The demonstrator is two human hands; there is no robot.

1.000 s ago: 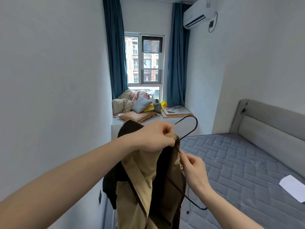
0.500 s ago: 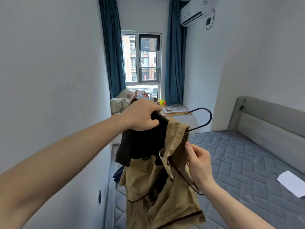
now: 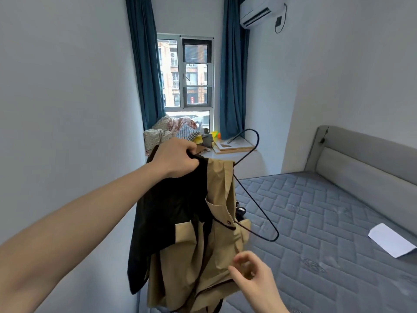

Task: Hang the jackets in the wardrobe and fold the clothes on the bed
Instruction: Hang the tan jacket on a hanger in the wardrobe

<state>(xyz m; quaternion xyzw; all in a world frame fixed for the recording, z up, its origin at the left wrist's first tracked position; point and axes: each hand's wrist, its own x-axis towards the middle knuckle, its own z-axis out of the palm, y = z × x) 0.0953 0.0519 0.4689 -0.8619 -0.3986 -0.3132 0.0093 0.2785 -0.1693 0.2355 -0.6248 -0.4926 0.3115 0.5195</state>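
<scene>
One jacket (image 3: 191, 233), tan with black panels, hangs in the air at centre frame, over the gap between the left wall (image 3: 63, 109) and the bed (image 3: 316, 222). One left hand (image 3: 174, 158) grips its top edge, fingers curled tight round the black fabric at the shoulder. One black wire hanger (image 3: 252, 193) is threaded into the jacket: its hook stands up to the right of the collar, and one shoulder arm juts out free on the right (the other is buried in the cloth). The jacket's hem falls out of view at the bottom edge.

One right hand (image 3: 252, 274) sits low, just beside the jacket's lower right edge; thumb and forefinger are curled toward each other. Whether they pinch the cloth cannot be told, as the hand is blurred.

Behind, one window (image 3: 187, 73) with two blue curtains (image 3: 144, 64), one either side. The sill ledge (image 3: 246, 152) carries a heap of bedding (image 3: 167, 129) and flat boards (image 3: 234, 145). One air conditioner (image 3: 257, 12) is mounted high on the right wall.

The bed shows a bare grey quilted mattress with one white paper (image 3: 391, 242) near the right edge, well apart from the jacket. One padded headboard (image 3: 361, 159) runs along the right wall. The left side of the mattress lies near the left wall, leaving a narrow strip.
</scene>
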